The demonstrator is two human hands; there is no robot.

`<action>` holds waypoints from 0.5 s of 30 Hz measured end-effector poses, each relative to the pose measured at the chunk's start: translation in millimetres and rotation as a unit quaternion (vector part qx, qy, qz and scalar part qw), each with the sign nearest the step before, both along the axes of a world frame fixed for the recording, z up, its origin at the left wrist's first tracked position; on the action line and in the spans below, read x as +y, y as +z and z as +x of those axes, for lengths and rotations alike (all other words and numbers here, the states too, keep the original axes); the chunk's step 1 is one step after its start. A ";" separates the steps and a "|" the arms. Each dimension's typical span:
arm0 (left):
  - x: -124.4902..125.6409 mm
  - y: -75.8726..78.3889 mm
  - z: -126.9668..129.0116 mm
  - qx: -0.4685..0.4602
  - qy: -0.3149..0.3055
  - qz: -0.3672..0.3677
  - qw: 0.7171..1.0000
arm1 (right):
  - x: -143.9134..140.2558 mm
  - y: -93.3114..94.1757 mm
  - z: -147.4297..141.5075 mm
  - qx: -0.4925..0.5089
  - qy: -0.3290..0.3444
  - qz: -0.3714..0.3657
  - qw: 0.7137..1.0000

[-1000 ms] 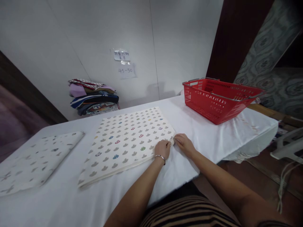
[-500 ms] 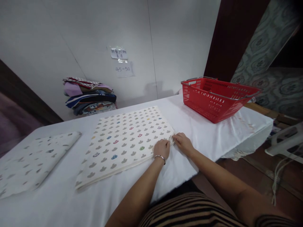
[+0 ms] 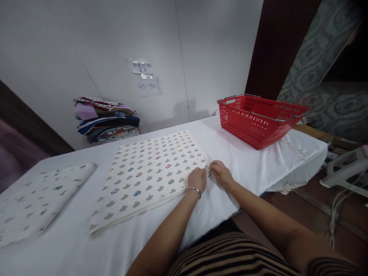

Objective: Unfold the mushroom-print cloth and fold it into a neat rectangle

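Cloth (image 3: 152,174) | near edge slants away rightward, long axis unclear | left fingers (image 3: 203,173), right fingers (image 3: 216,167) pinch near-right corner

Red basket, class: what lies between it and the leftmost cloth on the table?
In the head view, a folded printed cloth lies between, the left hand and right hand at its near right corner.

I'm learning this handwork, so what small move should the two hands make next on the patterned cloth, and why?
I'd suggest the right hand gently straighten the near right corner of the patterned cloth while the left hand steadies it. Both hands meet there, and the layered edges look gathered between them, whereas the rest lies fairly flat.
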State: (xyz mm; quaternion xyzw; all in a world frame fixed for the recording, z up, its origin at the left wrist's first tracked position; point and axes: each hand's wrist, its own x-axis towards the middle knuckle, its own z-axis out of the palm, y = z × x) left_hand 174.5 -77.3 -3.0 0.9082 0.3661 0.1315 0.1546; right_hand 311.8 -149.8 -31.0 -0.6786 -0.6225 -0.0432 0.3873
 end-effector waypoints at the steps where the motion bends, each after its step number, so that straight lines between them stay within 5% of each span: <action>1: -0.8 0.4 0.2 0.005 -0.003 0.010 1.000 | -0.3 -0.5 0.2 0.003 0.002 0.003 1.000; 9: -6.9 1.4 0.5 0.032 -0.047 0.044 0.997 | 1.0 -3.6 2.9 0.013 0.024 0.009 1.000; 15: 0.9 -0.5 5.7 -0.010 0.015 -0.047 0.999 | 1.4 -4.4 4.6 0.035 0.002 0.027 0.999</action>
